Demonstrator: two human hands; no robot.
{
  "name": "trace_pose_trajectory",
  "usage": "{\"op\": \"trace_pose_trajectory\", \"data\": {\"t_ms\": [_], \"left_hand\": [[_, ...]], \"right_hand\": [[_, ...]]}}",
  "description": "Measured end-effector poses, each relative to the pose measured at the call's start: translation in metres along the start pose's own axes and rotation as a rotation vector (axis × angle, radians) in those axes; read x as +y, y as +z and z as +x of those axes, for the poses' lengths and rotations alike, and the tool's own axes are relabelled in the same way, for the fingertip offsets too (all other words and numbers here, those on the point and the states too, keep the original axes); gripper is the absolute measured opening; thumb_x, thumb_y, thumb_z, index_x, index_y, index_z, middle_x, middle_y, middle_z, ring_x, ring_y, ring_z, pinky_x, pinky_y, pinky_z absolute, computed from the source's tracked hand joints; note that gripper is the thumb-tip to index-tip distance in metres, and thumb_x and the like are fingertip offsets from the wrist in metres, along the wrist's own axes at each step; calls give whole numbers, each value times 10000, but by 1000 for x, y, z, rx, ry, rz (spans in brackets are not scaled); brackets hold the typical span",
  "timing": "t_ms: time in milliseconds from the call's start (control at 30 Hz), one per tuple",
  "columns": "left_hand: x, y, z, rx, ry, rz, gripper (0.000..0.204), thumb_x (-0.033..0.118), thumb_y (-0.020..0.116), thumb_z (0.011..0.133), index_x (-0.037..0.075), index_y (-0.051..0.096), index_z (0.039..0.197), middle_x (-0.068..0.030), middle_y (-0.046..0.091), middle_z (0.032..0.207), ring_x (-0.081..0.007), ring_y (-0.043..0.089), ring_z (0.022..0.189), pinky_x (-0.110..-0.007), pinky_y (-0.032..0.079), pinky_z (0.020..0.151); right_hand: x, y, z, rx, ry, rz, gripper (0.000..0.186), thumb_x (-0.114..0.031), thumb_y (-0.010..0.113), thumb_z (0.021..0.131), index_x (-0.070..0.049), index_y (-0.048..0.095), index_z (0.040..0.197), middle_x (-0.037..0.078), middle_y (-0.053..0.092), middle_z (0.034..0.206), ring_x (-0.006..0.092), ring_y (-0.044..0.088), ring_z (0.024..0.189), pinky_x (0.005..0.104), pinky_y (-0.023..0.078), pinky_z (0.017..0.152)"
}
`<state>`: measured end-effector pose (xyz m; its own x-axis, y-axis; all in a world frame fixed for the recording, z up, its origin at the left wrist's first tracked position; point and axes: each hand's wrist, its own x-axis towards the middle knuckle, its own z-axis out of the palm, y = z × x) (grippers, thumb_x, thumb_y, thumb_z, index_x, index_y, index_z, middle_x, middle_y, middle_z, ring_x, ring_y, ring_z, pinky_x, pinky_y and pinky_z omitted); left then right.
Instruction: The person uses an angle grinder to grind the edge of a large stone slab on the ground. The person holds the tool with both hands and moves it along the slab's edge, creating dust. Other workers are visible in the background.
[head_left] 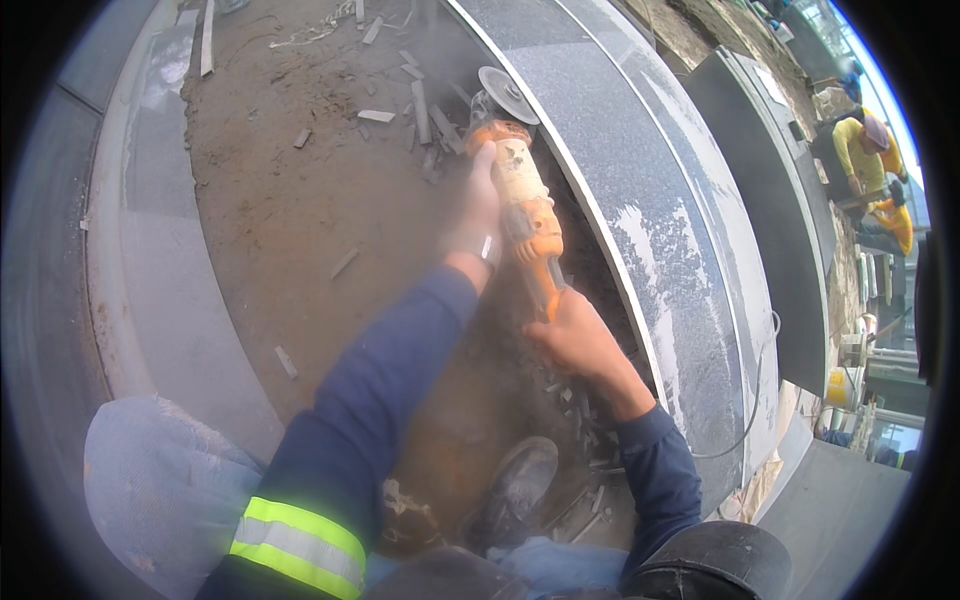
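Note:
An orange and cream angle grinder (530, 205) is held in both my hands. My left hand (478, 205) grips it near the head, partly blurred by dust. Around the rear handle my right hand (580, 335) is closed. The grinder's round disc (508, 95) meets or sits just over the pale edge of a dark grey speckled stone slab (600, 130); whether it touches I cannot tell. White dust lies in patches on the slab. Dust hangs in the air around my left hand and the ground below.
Cut stone strips (420, 110) litter the brown dirt (300, 220). A grey slab (190, 250) runs along the left. My boot (520, 475) stands below the grinder. A cable (755, 400) trails over the slab at right. Farther right are stacked slabs (755, 170), a bucket (845, 387) and a person in yellow (860, 155).

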<state>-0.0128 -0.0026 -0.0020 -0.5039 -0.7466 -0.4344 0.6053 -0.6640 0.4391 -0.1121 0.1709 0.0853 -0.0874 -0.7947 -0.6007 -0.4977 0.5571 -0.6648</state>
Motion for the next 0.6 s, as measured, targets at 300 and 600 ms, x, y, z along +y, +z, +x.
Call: {"op": "trace_pose_trajectory", "data": {"t_ms": [300,600], "left_hand": [[-3,-1,-9,8,14,-13,715,701,456,954,46,511,1234,-233,670,883,-360,724,727,-481,628,634],[-3,-8,11,8,4,-46,702,709,450,951,55,525,1193,-214,673,848,-346,720,704,-466,628,617]], "right_hand": [[-4,1,-10,-1,-18,-5,431,-120,699,777,98,532,1110,161,670,770,252,685,597,376,531,600],[-11,-1,-4,20,-10,7,406,-125,685,777,94,545,1090,169,669,749,237,681,579,372,530,586]]}}
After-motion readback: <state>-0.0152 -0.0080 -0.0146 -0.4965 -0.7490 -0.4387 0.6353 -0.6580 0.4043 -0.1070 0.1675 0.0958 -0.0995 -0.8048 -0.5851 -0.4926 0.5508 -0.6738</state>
